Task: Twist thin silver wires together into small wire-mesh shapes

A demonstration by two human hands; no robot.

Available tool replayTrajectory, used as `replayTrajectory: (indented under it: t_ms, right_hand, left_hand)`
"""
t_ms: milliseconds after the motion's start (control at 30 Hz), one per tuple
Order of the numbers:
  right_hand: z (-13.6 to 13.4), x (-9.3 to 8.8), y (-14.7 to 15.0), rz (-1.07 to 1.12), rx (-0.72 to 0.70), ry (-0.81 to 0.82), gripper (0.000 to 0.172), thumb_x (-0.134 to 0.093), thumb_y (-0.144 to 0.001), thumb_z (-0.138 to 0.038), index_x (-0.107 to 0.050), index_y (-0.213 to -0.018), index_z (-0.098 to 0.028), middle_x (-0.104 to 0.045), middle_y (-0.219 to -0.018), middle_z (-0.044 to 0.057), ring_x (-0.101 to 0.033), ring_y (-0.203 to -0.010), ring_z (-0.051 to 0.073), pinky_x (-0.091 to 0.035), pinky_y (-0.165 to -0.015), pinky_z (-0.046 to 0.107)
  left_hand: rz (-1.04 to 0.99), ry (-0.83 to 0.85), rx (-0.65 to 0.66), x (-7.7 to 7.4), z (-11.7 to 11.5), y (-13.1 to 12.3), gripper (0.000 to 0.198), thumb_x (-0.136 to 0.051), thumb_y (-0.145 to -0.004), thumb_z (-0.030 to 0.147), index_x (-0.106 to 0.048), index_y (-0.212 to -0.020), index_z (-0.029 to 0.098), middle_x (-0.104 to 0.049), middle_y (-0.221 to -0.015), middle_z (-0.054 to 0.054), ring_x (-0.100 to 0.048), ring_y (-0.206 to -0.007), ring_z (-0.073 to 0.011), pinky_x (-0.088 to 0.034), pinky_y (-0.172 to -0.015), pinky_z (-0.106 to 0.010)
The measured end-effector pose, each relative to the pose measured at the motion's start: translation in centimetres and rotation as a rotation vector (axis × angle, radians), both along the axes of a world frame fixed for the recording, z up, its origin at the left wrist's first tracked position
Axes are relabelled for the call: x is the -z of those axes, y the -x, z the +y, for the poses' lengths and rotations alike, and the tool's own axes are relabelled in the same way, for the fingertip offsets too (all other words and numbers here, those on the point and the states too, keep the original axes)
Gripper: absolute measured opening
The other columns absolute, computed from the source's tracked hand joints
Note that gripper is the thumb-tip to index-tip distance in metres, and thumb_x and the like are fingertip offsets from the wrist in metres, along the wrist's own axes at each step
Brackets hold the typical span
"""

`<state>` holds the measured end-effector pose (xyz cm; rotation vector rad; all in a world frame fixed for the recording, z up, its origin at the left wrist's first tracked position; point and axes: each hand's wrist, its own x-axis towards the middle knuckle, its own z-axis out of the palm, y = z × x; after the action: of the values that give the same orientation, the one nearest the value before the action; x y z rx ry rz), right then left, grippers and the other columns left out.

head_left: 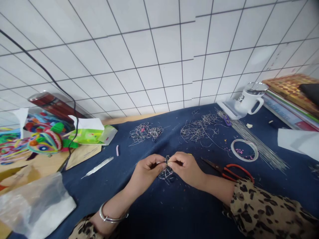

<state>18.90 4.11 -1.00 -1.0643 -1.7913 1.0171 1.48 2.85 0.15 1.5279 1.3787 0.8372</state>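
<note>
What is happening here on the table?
The person's left hand and right hand meet at a small wire tangle, fingertips pinching wire. Beneath is a dark blue cloth. One wire heap lies beyond the left hand, a second heap beyond the right. Red-handled scissors lie to the right of the right hand.

A bundle of thin, silvery metal wire (166,174) glints over matt, creased dark-blue cloth (149,215). Red-handled scissors (223,170) show smooth grips and dull, dark metal blades. A round silver metal bangle (107,219) gleams, polished; a translucent plastic bag (32,205) looks crinkled and glossy; square white wall tiles (166,46) carry a smooth, soft sheen.
</note>
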Motion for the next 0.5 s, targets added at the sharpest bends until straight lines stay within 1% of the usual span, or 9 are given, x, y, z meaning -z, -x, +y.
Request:
replayTrajectory:
  t_ms: [133, 267, 400, 500]
  right_hand:
    - [0.0, 0.1, -0.2, 0.027, -0.024, -0.007, 0.014, -0.054, -0.079, -0.010, -0.063, -0.070, -0.018, -0.059, -0.068, -0.002, -0.054, -0.067, 0.011, -0.041, -0.067, 0.023]
    - [0.0, 0.1, -0.1, 0.021, -0.035, -0.026, 0.013, -0.055, -0.079, -0.010, -0.063, -0.071, -0.018, -0.058, -0.068, -0.002, -0.054, -0.067, 0.010, -0.041, -0.067, 0.023]
    - [-0.1, 0.0, 0.1, -0.008, -0.030, -0.074, 0.013, -0.055, -0.079, -0.010, -0.062, -0.071, -0.018, -0.058, -0.068, -0.001, -0.053, -0.067, 0.011, -0.042, -0.067, 0.023]
    - [-0.2, 0.2, 0.2, -0.034, -0.031, -0.149, 0.014, -0.053, -0.080, -0.012, -0.061, -0.070, -0.019, -0.057, -0.066, 0.000, -0.053, -0.066, 0.012, -0.042, -0.067, 0.024]
  left_hand:
    - [-0.083, 0.031, 0.011, 0.4, 0.0, 0.5, 0.015, -0.064, -0.075, 0.026, -0.064, -0.085, 0.015, -0.060, -0.068, 0.000, -0.054, -0.062, -0.0109, -0.044, -0.059, -0.022]
    - [-0.110, 0.049, 0.009, 0.2, -0.1, 0.9, 0.015, -0.065, -0.075, 0.025, -0.065, -0.087, 0.015, -0.063, -0.070, 0.000, -0.055, -0.064, -0.0109, -0.045, -0.061, -0.022]
    - [-0.116, 0.083, 0.001, -0.1, -0.1, 1.1, 0.016, -0.065, -0.075, 0.027, -0.065, -0.084, 0.014, -0.063, -0.071, -0.002, -0.056, -0.065, -0.0124, -0.045, -0.061, -0.024]
    - [-0.130, 0.091, 0.012, 0.0, -0.1, 1.3, 0.015, -0.064, -0.075, 0.027, -0.065, -0.082, 0.014, -0.062, -0.070, -0.002, -0.055, -0.064, -0.0122, -0.045, -0.061, -0.023]
